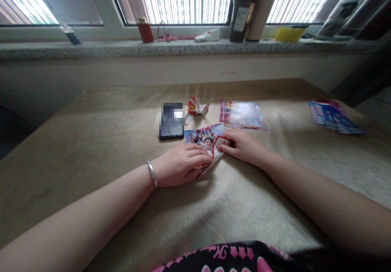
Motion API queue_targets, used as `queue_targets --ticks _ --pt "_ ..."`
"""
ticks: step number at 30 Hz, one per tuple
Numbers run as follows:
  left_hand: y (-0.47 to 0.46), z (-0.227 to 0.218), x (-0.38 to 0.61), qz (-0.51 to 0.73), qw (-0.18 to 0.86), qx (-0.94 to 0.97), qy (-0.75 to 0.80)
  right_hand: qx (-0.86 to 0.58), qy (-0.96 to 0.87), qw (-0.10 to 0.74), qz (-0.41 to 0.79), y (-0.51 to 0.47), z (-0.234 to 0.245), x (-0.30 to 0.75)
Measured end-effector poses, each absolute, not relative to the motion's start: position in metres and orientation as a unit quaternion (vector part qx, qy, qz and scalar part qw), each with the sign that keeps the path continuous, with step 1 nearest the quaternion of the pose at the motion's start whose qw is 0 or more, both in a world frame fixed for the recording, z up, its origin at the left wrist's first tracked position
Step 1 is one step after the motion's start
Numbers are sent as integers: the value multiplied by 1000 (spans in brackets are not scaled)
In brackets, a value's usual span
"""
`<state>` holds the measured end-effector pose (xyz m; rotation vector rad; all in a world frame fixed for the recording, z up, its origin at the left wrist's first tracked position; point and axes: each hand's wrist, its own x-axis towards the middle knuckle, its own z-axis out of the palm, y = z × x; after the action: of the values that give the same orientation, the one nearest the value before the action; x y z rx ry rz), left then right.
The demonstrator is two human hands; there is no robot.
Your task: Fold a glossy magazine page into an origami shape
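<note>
A colourful printed paper sheet [206,137] lies on the table in front of me, partly folded, with a white, red-edged corner turned over at its right side. Across its lower left part my left hand [185,162] rests flat, fingers stretched over the paper; its thumb is mostly hidden. My right hand [240,144] pinches the folded right edge between thumb and fingers. Just beyond the sheet stands a small folded paper figure [197,107], red and white with pointed tips. A dark phone [171,121] lies to the left of that figure.
On the wooden table [91,141], a stack of printed sheets [243,114] lies beyond my right hand, and more printed leaflets [334,117] lie far right. The stone windowsill [106,49] holds a red bottle [145,31], a dark lidded container [241,19] and a yellow object [290,34].
</note>
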<state>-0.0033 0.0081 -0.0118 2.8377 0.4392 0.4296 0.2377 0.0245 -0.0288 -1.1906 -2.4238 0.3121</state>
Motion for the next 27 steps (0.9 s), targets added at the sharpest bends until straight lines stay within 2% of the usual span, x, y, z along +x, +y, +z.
queue_targets --ticks 16,27 --pt "7 -11 -3 134 76 980 127 -424 -877 207 88 25 -29 237" --pt "7 -12 -3 138 91 976 143 -455 -866 193 74 24 -31 235"
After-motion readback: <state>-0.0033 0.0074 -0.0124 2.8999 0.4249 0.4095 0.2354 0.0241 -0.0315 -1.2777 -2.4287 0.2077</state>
